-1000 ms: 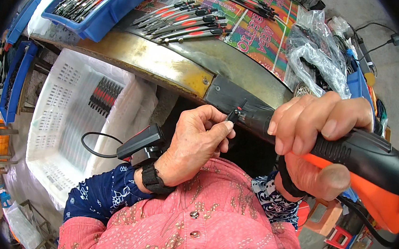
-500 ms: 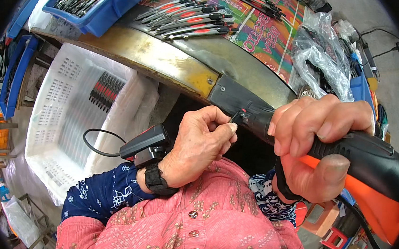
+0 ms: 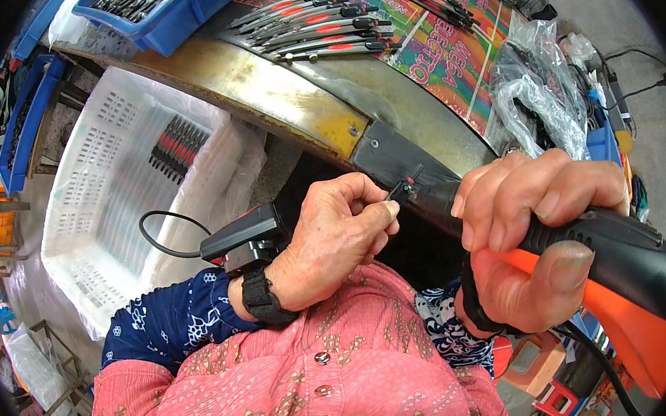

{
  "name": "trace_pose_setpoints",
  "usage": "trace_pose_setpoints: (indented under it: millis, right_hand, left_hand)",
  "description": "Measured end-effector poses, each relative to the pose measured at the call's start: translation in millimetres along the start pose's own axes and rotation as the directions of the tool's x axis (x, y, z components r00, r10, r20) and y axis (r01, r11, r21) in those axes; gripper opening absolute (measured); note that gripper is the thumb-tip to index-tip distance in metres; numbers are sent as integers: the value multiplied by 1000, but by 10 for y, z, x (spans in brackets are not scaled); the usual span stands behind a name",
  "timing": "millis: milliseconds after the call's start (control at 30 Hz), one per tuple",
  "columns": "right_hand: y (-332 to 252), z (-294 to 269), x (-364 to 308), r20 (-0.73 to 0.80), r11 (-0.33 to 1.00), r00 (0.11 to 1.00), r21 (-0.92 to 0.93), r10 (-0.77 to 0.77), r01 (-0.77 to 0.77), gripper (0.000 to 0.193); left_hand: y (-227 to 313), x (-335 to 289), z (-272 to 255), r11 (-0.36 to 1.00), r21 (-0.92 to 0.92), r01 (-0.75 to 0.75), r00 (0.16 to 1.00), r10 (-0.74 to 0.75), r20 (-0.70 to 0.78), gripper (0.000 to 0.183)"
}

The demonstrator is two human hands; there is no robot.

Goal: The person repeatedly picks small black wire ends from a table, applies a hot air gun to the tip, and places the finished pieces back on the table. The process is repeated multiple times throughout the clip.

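Observation:
My left hand [image 3: 339,224] is closed in a pinch on a small dark piece [image 3: 403,189] with a red spot. That piece lies against the black flat nose [image 3: 397,156] of an orange-and-black hand tool [image 3: 622,257], beside the table's edge. My right hand [image 3: 534,218] is wrapped round the tool's body, thumb below and fingers above. Most of the pinched piece is hidden by my fingers and the tool. Beyond my hands, a row of silver, red and black pens [image 3: 317,28] lies on the metal table edge [image 3: 280,84].
A blue bin [image 3: 171,23] of pens stands at the far left. Below it is a white plastic-lined crate [image 3: 85,194] with a row of pens [image 3: 178,147]. More pens [image 3: 438,3] and clear plastic bags [image 3: 541,91] lie at the far right. A black cable [image 3: 604,370] hangs at the right.
My right hand and the tool have shifted very slightly. My left hand keeps its pinch in nearly the same place. A bit more of the small dark piece shows above my fingertips.

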State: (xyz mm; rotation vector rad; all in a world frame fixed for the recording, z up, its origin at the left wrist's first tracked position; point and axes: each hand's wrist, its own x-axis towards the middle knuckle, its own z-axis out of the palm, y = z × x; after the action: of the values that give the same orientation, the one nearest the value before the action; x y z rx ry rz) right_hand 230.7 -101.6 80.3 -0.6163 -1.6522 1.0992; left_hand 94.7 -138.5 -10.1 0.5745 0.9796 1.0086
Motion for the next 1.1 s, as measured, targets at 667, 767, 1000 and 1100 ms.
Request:
trace_pose_setpoints:
  millis: [667,767,1000,1100]
  right_hand:
    - [14,-20,-21,-25,998,998,0,-63,63,54]
    - [10,-40,-9,-13,997,997,9,-75,75,53]
    - [12,-48,11,6,997,997,13,-78,78,51]
    - [19,-39,21,8,997,997,14,-75,75,50]
  left_hand:
    - [12,6,-25,999,31,6,1000,-7,22,9]
    - [17,5,-32,999,30,12,1000,-13,24,10]
    - [6,11,-38,1000,21,-3,999,2,35,9]
    - [9,18,-41,1000,6,0,999,0,45,9]
